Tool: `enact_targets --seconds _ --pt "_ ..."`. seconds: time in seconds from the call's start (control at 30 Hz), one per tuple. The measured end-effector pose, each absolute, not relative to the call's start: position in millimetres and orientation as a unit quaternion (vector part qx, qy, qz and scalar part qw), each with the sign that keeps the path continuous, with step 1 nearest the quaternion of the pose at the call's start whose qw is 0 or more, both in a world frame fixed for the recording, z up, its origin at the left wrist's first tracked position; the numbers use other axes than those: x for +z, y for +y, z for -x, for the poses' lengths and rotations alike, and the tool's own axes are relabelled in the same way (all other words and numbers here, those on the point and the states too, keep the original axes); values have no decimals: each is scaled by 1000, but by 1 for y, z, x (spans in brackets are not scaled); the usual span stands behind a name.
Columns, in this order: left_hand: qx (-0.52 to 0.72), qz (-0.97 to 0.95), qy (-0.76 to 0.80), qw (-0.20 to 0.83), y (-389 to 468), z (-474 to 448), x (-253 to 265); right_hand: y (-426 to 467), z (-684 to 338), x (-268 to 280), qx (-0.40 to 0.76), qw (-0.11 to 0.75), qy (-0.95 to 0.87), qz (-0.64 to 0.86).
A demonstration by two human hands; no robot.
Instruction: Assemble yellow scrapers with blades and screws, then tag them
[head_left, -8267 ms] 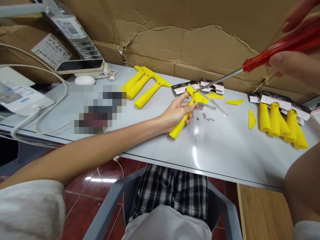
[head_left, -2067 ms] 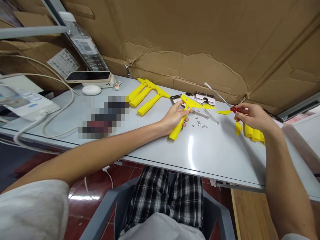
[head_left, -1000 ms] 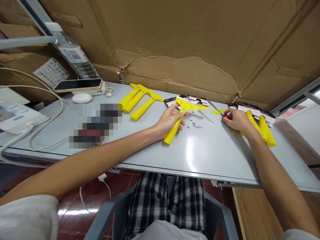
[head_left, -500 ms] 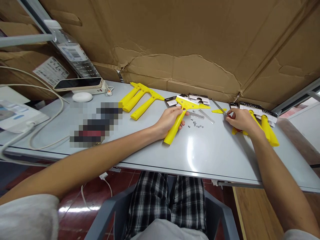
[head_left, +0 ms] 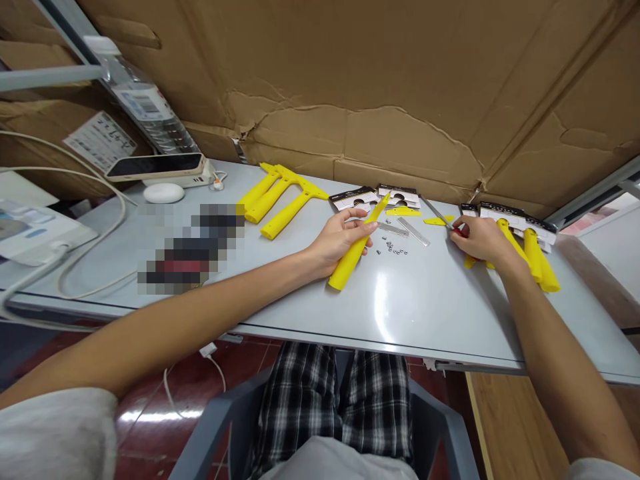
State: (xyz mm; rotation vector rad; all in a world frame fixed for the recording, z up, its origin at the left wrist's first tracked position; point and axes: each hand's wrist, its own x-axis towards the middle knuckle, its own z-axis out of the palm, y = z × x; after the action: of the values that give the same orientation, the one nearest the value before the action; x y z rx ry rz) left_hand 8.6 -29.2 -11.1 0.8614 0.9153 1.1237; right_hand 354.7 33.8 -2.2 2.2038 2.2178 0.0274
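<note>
Fingers wrapped round its handle, my left hand (head_left: 340,243) holds a yellow scraper (head_left: 350,261) turned edge-on, its head pointing away from me. My right hand (head_left: 483,240) is closed on a screwdriver (head_left: 436,211) with a red handle; its metal shaft points up and left, over the table. Just right of the held scraper lie small screws (head_left: 390,247) and flat metal blades (head_left: 414,232). Flat yellow pieces (head_left: 403,211) rest behind the blades, and another lies by the screwdriver's shaft. Under my right hand, yellow parts are partly hidden.
Several yellow scraper handles (head_left: 280,212) lie left of centre. More handles (head_left: 541,263) and black-and-white packaging cards (head_left: 505,217) are at the right. A phone (head_left: 155,167), white cables and a water bottle (head_left: 145,100) stand at the left. Cardboard (head_left: 375,87) walls the back.
My left hand has rotated the scraper from showing its flat face with screws to edge-on. A flat yellow piece behind it now shows. My right hand stays almost in place.
</note>
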Motion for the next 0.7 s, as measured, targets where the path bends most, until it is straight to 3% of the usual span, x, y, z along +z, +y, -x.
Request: enact_targets --seconds 0.3,0.7 --pt "488 -375 409 674 -26 -10 -10 33 -358 -3 2 -49 726 -686" --pt "497 -376 365 692 -21 -6 -4 45 -325 -3 80 -133 766 -624"
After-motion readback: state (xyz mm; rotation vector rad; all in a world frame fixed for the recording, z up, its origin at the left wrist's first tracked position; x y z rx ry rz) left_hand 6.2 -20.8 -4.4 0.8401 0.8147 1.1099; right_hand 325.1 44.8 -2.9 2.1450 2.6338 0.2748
